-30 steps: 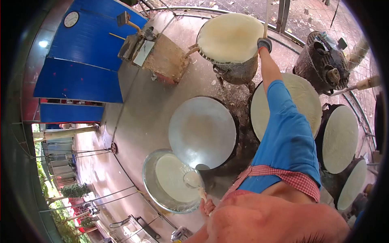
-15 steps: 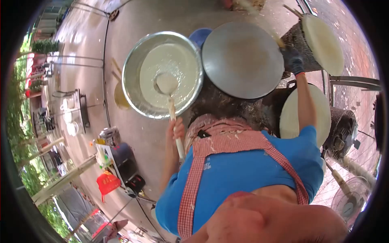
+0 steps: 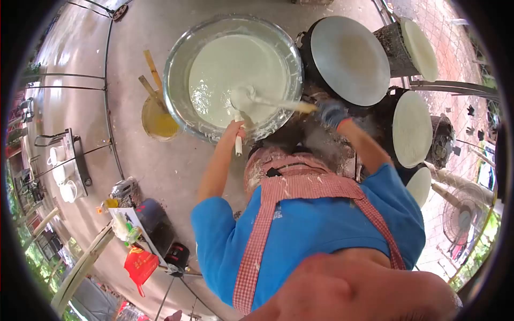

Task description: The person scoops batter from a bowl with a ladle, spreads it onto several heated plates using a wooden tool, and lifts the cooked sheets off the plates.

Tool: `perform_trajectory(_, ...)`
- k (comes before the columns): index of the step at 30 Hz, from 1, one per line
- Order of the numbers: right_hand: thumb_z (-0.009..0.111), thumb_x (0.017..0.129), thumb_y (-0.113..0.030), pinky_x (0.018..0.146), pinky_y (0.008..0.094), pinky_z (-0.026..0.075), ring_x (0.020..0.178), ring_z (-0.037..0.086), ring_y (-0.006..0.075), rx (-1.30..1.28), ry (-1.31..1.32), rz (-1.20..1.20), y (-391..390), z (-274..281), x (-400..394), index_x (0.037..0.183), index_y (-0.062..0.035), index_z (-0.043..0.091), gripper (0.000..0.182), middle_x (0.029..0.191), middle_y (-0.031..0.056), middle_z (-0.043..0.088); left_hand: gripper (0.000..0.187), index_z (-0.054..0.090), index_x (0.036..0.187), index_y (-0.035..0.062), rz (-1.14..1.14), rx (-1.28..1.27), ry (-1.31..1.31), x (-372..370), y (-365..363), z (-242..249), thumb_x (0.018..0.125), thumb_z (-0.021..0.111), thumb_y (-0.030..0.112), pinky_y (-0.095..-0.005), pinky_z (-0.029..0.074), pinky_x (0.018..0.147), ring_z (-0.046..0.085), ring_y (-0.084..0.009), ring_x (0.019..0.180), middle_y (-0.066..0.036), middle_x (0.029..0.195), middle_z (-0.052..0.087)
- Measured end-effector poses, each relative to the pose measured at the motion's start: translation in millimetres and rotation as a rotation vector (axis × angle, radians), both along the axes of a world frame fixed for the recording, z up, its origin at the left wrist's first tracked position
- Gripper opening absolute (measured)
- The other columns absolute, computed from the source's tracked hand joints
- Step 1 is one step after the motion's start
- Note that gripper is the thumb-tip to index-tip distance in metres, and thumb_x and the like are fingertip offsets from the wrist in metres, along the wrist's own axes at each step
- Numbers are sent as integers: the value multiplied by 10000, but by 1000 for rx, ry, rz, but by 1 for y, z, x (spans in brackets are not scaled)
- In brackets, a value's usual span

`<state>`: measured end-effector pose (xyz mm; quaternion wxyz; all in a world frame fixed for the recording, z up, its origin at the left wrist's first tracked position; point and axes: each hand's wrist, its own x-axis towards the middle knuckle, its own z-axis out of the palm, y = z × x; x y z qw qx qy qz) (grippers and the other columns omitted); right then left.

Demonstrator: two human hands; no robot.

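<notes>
A large metal basin (image 3: pixel 179 115) holds pale, creamy batter (image 3: pixel 235 64). My left hand (image 3: pixel 234 132) is closed around the white handle of a ladle (image 3: pixel 239 115), at the basin's near rim. The ladle's bowl lies at the batter, partly covered by a batter-coated stick tool (image 3: pixel 278 102). My right hand (image 3: pixel 333 113), in a dark blue glove, grips that tool by its yellowish end, right of the basin. The tool's coated end meets the ladle's bowl; its exact shape is blurred. A round griddle (image 3: pixel 350 59) with a brownish middle stands beyond my right hand.
More round griddles with pale tops stand at right, a near one (image 3: pixel 412 128) and a far one (image 3: pixel 419 51). A bucket (image 3: pixel 159 125) of yellow liquid with wooden handles sits left of the basin. A fan (image 3: pixel 465 216) stands at lower right.
My right hand has swung left from beside the griddles to the basin, bringing the stick tool over the batter. The ladle, earlier raised and filled, is now lower at the batter. The view has shifted.
</notes>
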<state>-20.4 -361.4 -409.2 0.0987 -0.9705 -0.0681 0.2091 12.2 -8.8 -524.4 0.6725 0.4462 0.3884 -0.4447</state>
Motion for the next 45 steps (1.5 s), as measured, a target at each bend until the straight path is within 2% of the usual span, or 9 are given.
perform_trajectory(5, 514, 768, -377, 663, 390, 443, 758, 566, 321, 3, 17, -181, 28, 49, -77, 981, -101, 576, 354, 858, 158, 595, 323, 324, 606, 100, 394, -644, 429, 5, -3, 125, 844, 486, 247, -180, 229, 268, 262, -46, 331, 19, 486, 295)
perform_trajectory(14, 561, 751, -325, 693, 372, 445, 760, 574, 305, 396, -997, -135, 19, 193, -29, 999, -91, 576, 341, 827, 159, 595, 96, 395, 866, 146, 101, -562, -591, -8, 5, 439, 878, 434, 233, -141, 159, 264, 238, -15, 366, 52, 526, 267)
perform_trajectory(17, 551, 769, -317, 674, 347, 445, 722, 577, 300, 526, -1043, -217, 22, 252, -18, 1006, -83, 573, 334, 792, 165, 592, 98, 420, 980, 187, -31, 8, -1338, -25, 0, 516, 891, 410, 226, -167, 174, 235, 227, -34, 319, 39, 514, 290)
perform_trajectory(20, 635, 745, -200, 652, 248, 448, 697, 580, 159, 640, -835, -307, 32, 257, -20, 1020, -20, 562, 337, 776, 130, 611, 133, 404, 981, 172, 60, 211, -1451, -10, 13, 504, 872, 441, 238, -170, 189, 260, 255, -32, 328, 43, 503, 318)
perform_trajectory(22, 647, 737, -204, 669, 253, 439, 711, 540, 122, 1428, -636, -279, 46, 197, -23, 1012, -16, 563, 344, 789, 122, 595, 208, 429, 886, 148, 121, -13, -1003, 22, 36, 439, 860, 431, 354, -189, 196, 271, 269, -44, 324, 60, 471, 317)
perform_trajectory(24, 610, 734, -401, 646, 296, 436, 659, 535, 160, 738, -654, -154, 36, 94, -22, 986, -46, 575, 437, 810, 121, 609, 322, 425, 719, 147, -69, -27, -846, 8, 32, 369, 872, 367, 425, -189, 206, 284, 255, -48, 345, 59, 488, 293)
perform_trajectory(29, 591, 725, -435, 612, 334, 441, 614, 548, 231, 450, -248, -462, 31, 100, -136, 917, -68, 602, 414, 711, 114, 596, 335, 304, 638, 85, 132, -717, 127, 2, 16, 323, 901, 367, 283, -171, 202, 299, 207, -47, 374, 28, 545, 263)
perform_trajectory(34, 653, 718, -304, 584, 318, 446, 599, 525, 112, 745, -404, -689, 17, 101, -155, 857, -56, 608, 287, 680, 87, 600, 369, 279, 565, 155, -377, -226, -663, 13, -22, 307, 905, 342, 286, -195, 148, 243, 205, -55, 333, 45, 470, 225)
perform_trajectory(45, 526, 732, -451, 670, 397, 429, 757, 558, 324, 169, -23, -1026, -69, 76, -357, 981, -125, 574, 413, 802, 175, 582, 334, 381, 1075, -75, -25, -1054, 484, -28, -207, 195, 901, 331, 206, -210, 327, 339, 325, -96, 388, -13, 542, 311)
